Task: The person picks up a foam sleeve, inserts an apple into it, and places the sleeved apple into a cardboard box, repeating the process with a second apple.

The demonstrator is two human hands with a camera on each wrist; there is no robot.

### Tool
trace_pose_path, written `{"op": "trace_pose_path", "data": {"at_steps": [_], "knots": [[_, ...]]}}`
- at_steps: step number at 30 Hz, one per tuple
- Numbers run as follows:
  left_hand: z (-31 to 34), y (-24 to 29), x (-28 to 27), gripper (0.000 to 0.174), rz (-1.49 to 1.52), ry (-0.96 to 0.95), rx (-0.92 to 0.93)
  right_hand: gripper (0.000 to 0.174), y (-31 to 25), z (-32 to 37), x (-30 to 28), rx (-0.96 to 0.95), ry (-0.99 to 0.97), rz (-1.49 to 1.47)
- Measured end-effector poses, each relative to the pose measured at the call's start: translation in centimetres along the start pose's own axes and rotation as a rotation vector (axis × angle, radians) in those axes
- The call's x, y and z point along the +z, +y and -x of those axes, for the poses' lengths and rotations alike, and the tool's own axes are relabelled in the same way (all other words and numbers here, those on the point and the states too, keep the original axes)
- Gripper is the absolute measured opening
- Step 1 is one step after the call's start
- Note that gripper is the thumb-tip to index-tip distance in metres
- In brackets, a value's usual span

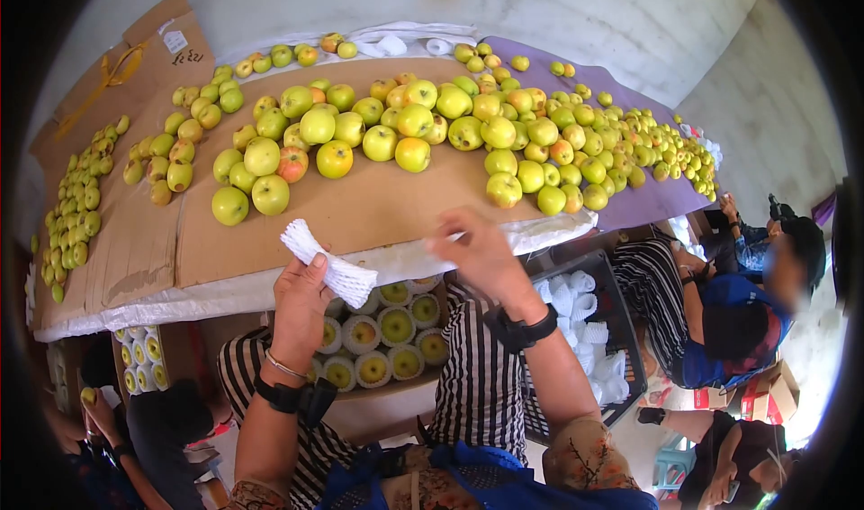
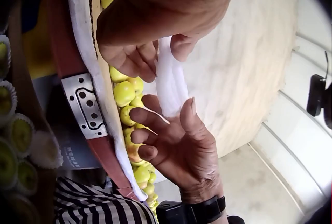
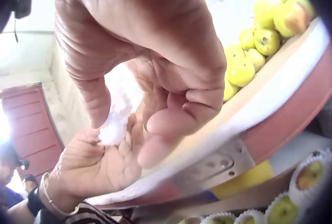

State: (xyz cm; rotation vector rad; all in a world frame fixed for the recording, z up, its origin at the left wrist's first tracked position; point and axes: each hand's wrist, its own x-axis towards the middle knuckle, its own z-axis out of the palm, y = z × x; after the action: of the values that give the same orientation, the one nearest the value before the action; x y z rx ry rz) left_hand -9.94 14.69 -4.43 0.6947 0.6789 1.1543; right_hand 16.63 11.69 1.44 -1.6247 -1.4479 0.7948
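Note:
A white foam net sleeve point(image 1: 329, 265) is pinched between the thumb and fingers of my left hand point(image 1: 301, 305), above the front edge of the table. In the left wrist view the sleeve point(image 2: 171, 79) reaches from that hand toward my right hand point(image 2: 181, 149), whose fingers are spread and loosely bent with nothing between them. The head view has my right hand point(image 1: 481, 253) blurred, to the right of the sleeve and apart from it. Green-yellow apples point(image 1: 378, 143) lie piled on the cardboard point(image 1: 360, 208) beyond both hands.
Below the table edge, a box holds apples in foam sleeves point(image 1: 373, 366). A black crate point(image 1: 630, 366) with more white foam sleeves point(image 1: 589, 333) stands by my right leg. Other people point(image 1: 733, 330) sit at the right. A purple sheet point(image 1: 621, 206) underlies the right-hand apples.

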Motion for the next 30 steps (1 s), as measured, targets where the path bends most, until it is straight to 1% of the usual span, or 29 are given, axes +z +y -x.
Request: {"op": "trace_pose_path", "data": {"at_steps": [2, 4, 7, 10, 13, 16, 19, 22, 25, 28, 30], "knots": [[-0.1, 0.2, -0.4, 0.034, 0.012, 0.015, -0.002, 0.057, 3.3, -1.7, -2.4, -0.036, 0.415, 0.31], [-0.1, 0.1, -0.5, 0.034, 0.018, 0.028, -0.001, 0.068, 5.4, -3.3, -4.6, 0.034, 0.547, 0.589], [-0.3, 0.0, -0.3, 0.035, 0.026, 0.04, -0.009, 0.074, 6.9, -4.7, -5.4, 0.147, 0.554, 0.654], [-0.4, -0.1, -0.3, 0.035, 0.019, 0.032, -0.006, 0.073, 7.6, -5.9, -5.3, 0.279, 0.432, 0.696], [-0.5, -0.1, -0.6, 0.036, 0.027, 0.028, -0.014, 0.072, 7.6, -6.2, -5.1, 0.258, 0.448, 0.681], [-0.4, 0.2, -0.4, 0.031, 0.028, 0.03, -0.028, 0.069, 8.0, -5.9, -3.9, 0.118, 0.422, 0.609], [-0.4, 0.5, 0.0, 0.032, 0.025, 0.044, -0.033, 0.064, 7.5, -6.4, -2.3, 0.054, 0.439, 0.515], [-0.6, 0.2, -0.4, 0.032, 0.019, 0.017, -0.031, 0.059, 7.3, -8.1, -1.1, -0.004, 0.419, 0.444], [-0.8, 0.1, -0.6, 0.033, 0.019, 0.047, -0.038, 0.055, 7.2, -10.3, -0.6, -0.044, 0.461, 0.402], [-0.7, 0.4, -0.2, 0.035, 0.031, 0.094, -0.037, 0.046, 9.8, -13.1, -0.8, -0.134, 0.424, 0.469], [-0.8, 0.5, -0.4, 0.036, 0.027, 0.081, -0.045, 0.039, 9.6, -13.0, -1.4, -0.105, 0.345, 0.546]]}}
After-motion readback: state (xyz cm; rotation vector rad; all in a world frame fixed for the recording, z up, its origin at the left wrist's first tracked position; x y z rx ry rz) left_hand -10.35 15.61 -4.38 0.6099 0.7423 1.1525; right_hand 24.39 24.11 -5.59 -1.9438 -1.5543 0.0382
